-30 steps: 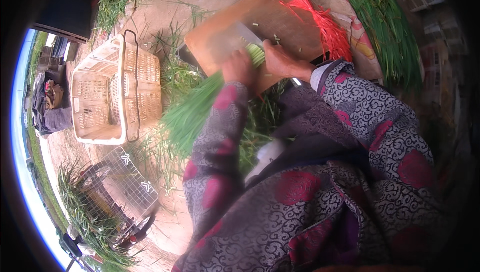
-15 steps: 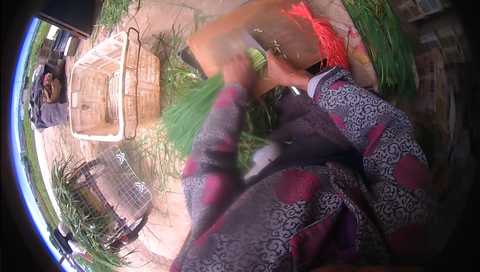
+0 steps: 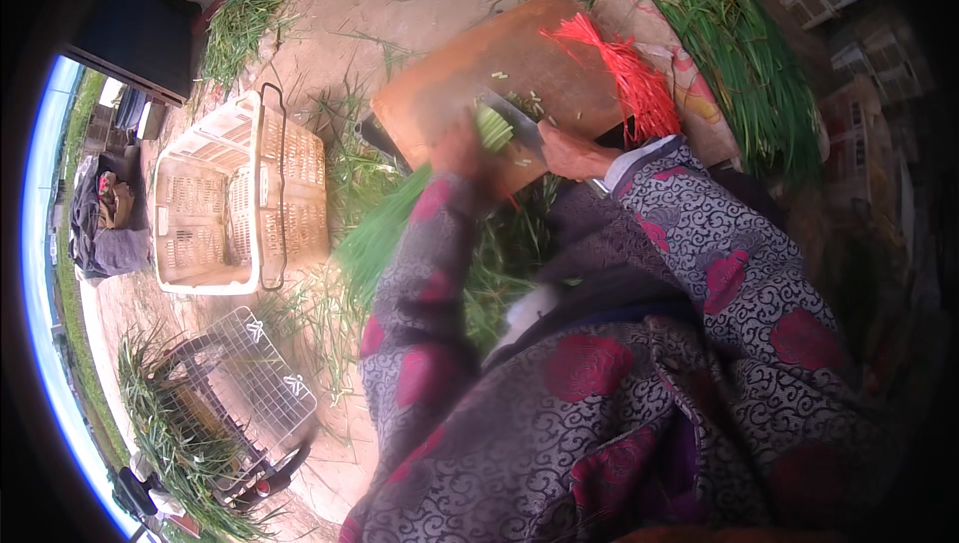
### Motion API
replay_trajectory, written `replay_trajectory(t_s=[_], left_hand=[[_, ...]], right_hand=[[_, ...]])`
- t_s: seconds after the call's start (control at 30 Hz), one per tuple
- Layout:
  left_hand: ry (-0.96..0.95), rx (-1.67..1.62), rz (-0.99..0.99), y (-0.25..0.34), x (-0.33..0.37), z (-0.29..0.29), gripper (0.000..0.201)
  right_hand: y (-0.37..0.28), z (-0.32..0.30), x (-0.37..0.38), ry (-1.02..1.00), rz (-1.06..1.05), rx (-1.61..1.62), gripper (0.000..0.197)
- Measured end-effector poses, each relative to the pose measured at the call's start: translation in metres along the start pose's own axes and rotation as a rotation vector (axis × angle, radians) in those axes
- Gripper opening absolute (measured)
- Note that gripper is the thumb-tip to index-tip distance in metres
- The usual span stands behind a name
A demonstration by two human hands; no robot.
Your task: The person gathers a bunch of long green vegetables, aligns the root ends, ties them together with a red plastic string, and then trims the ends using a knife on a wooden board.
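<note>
Stalks (image 3: 385, 228) clutched in my left fingers (image 3: 461, 135), at near edge of the board (image 3: 567, 73), knife (image 3: 523, 127) gripped by my right fingers (image 3: 557, 146)

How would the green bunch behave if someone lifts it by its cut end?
The green bunch would probably flop at its leaf end, which trails off the board. The cut end looks stiffer, its pale stalks packed straight. Stalks might slip out, since no tie shows.

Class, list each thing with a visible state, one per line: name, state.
Left hand, closed on greens
Right hand, closed on knife
Greens, bunched, stem ends cut
Knife, held beside stem ends
Board, scattered with cut pieces
Red strands, bunched
White crate, open
</note>
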State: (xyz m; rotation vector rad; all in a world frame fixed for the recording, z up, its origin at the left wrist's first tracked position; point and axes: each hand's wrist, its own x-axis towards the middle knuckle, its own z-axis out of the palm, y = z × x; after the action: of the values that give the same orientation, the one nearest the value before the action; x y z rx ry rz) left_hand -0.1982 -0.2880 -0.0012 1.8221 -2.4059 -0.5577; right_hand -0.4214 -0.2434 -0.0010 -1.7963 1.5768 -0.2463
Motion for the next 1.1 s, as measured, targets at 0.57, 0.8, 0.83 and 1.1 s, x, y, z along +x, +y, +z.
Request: replay_trajectory(t_s=[0.57, 0.8, 0.83, 1.1], left_hand=[[-0.145, -0.824, -0.064, -0.106, -0.119, -0.048, 0.073], [-0.162, -1.351, -0.243, -0.116, -0.197, -0.070, 0.057], [-0.137, -1.416, -0.236, -0.114, -0.204, -0.068, 0.057], [-0.214, -1.598, -0.185, -0.087, -0.191, -0.017, 0.067]], right_hand=[[0.010, 0.025, 0.029, 0.275, -0.244, -0.246, 0.015], [-0.051, 0.029, 0.004, -0.295, -0.256, 0.258, 0.035], [-0.036, 0.021, 0.015, -0.250, -0.188, 0.318, 0.035], [0.027, -0.029, 0.025, 0.469, -0.188, 0.015, 0.043]])
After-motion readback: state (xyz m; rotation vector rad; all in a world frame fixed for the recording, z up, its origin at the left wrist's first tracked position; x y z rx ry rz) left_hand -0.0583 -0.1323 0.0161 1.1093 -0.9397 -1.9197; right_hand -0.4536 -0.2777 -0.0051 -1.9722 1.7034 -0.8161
